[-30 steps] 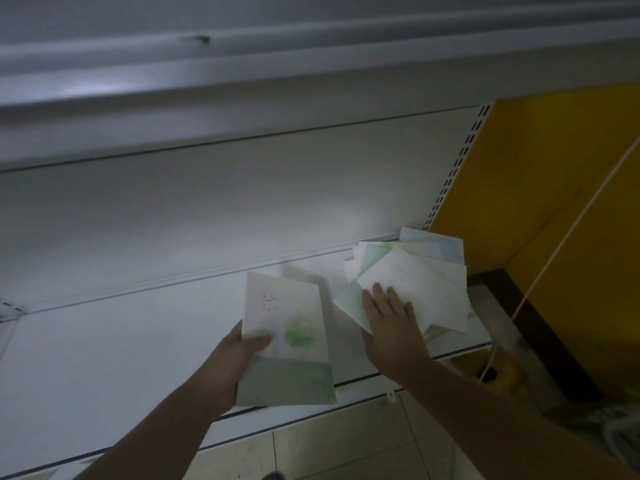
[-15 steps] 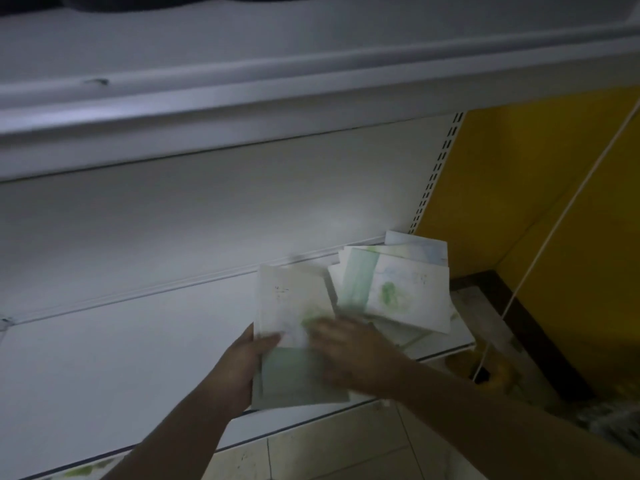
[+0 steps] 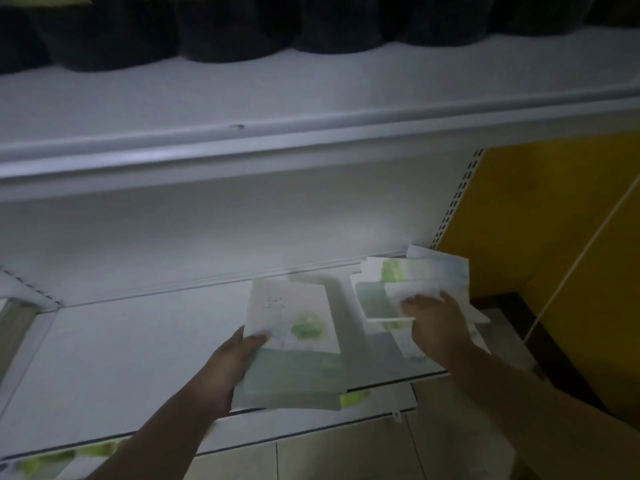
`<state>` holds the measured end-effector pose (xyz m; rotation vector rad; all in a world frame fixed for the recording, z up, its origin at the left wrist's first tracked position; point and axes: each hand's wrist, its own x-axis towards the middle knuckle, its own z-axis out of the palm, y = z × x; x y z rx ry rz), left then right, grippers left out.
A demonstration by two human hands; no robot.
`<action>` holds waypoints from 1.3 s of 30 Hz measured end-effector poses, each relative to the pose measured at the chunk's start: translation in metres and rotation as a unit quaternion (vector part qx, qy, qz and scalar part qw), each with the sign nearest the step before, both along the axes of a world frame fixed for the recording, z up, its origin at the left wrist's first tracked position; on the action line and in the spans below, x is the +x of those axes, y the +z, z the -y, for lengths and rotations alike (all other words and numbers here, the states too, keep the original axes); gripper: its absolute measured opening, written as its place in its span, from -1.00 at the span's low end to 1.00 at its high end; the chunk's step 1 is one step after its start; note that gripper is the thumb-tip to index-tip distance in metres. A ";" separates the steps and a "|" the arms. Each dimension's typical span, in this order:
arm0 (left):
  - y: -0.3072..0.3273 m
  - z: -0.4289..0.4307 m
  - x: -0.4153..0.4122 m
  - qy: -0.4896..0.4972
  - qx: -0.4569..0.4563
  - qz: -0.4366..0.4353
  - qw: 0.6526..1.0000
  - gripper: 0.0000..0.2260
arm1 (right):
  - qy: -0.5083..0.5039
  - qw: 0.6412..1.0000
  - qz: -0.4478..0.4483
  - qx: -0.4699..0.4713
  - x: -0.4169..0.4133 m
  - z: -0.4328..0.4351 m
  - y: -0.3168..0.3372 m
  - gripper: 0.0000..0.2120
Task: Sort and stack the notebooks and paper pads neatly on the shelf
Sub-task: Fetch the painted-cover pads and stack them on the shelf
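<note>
**Two hands, two piles**

My left hand [image 3: 230, 368] grips a small stack of notebooks [image 3: 294, 344] by its left edge, thumb on top, over the front of the white shelf [image 3: 121, 341]. My right hand [image 3: 438, 329] curls its fingers [image 3: 410, 301] around a pad [image 3: 379, 304] on the loose pile [image 3: 422, 275] (fanned out at the shelf's right end).

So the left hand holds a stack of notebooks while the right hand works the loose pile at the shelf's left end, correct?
Not quite: the head view shows the loose pile at the shelf's right end, by the yellow wall. The left hand does hold the stack; the right hand is on that pile.
</note>
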<state>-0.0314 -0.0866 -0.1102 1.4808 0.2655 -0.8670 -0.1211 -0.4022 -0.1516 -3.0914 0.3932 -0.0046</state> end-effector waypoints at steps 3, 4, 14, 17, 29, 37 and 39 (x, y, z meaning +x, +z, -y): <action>0.002 -0.011 -0.004 0.001 -0.025 0.000 1.000 -0.61 | 0.041 0.967 0.187 0.171 0.002 -0.019 0.031 -0.61; 0.002 -0.017 -0.007 0.003 -0.028 0.005 1.000 -0.61 | 0.071 0.950 0.214 0.216 0.007 -0.034 0.043 -0.52; 0.044 -0.106 -0.039 0.131 -0.123 -0.044 0.983 -0.54 | 0.315 0.867 0.012 0.387 0.032 -0.188 0.085 -0.29; 0.057 -0.146 -0.049 0.136 -0.110 0.039 0.984 -0.65 | 0.361 0.870 -0.011 0.334 0.042 -0.231 0.107 -0.37; 0.078 -0.411 -0.112 0.311 -0.130 0.107 0.935 -0.78 | 0.063 0.684 -0.176 0.705 0.058 -0.555 0.117 -0.67; 0.086 -0.562 -0.121 0.352 -0.156 0.130 0.914 -0.61 | 0.152 0.725 -0.146 0.656 0.066 -0.714 0.124 -0.61; 0.087 -0.591 -0.114 0.357 -0.129 0.147 0.913 -0.67 | 0.173 0.730 -0.128 0.649 0.073 -0.746 0.122 -0.64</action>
